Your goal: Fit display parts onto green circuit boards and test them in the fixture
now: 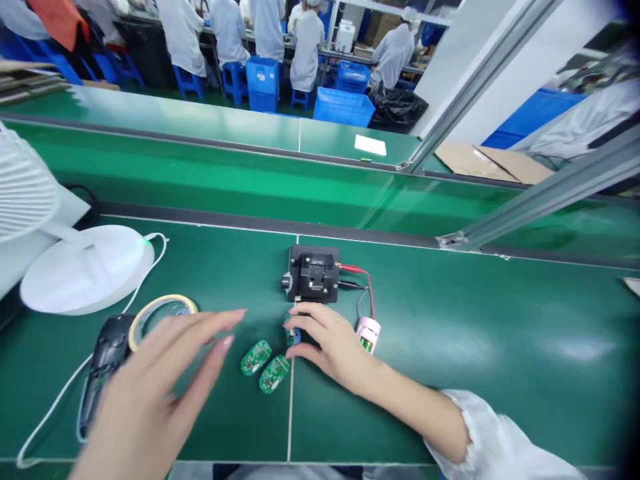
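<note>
My right hand [333,343] has its thumb and fingers closed around the edges of a small circuit board [292,335], partly hidden by the fingers, just in front of a black test fixture [315,273]. Left of that hand, two green oval circuit boards [256,358] lie side by side on the table. My left hand [160,387], slightly blurred, hovers at the left with thumb and fingers apart and nothing between them. A red clip lead [354,269] and a black clip lead [353,285] join the fixture to a pink battery holder [369,330].
A roll of tape [163,303] and a dark handheld device [107,353] lie near my left hand. Behind them stands a white fan [87,267] with a cable. A green partition [225,173] and metal posts bound the table's far side; people in white coats sit beyond.
</note>
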